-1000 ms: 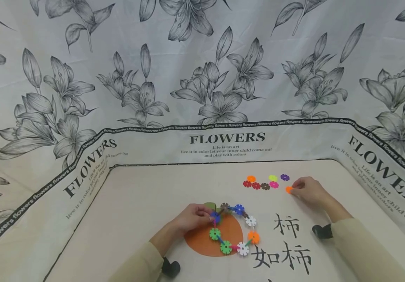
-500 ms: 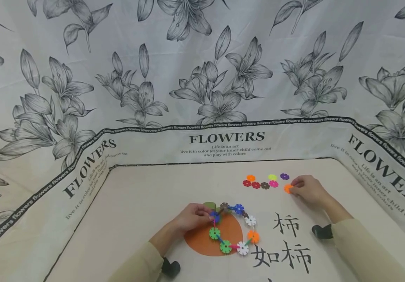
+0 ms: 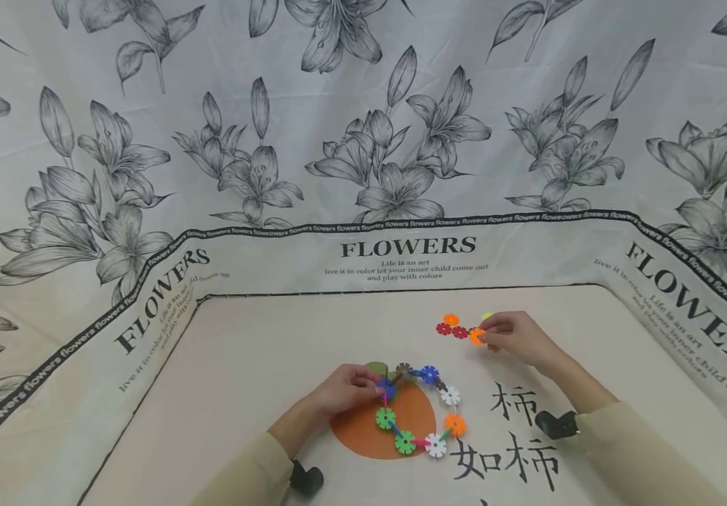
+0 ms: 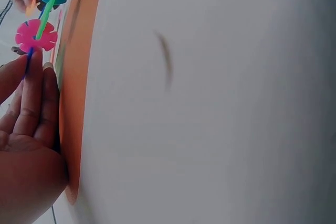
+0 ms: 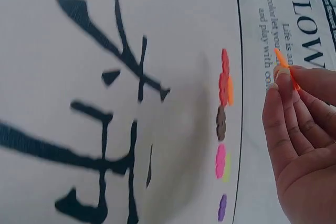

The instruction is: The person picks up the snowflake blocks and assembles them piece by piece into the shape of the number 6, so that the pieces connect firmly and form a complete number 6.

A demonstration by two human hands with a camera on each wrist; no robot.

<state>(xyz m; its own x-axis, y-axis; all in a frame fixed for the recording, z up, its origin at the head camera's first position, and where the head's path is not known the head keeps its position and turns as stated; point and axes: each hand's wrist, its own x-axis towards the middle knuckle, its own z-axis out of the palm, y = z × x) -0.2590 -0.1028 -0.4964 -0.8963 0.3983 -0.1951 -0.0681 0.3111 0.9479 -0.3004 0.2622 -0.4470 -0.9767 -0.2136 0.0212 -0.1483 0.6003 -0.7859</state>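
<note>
A chain of notched plastic snowflake discs, in green, white, orange, blue and brown, curves into a ring shape. My left hand pinches a blue disc of it between thumb and fingertips. A pink disc joins on just beyond, in the left wrist view. Whether the chain closes near my left fingers, I cannot tell. My right hand pinches a loose orange snowflake disc by its edge, raised off the table. In the right wrist view this orange disc appears nearly edge-on.
Beneath the chain, the cloth bears a printed orange fruit. Loose discs lie further back: red, orange, brown, pink, yellow and purple. A flower-printed curtain surrounds the table.
My right hand has moved left with the orange disc, now in front of the loose brown and pink discs in the head view. My left hand and the chain stay put.
</note>
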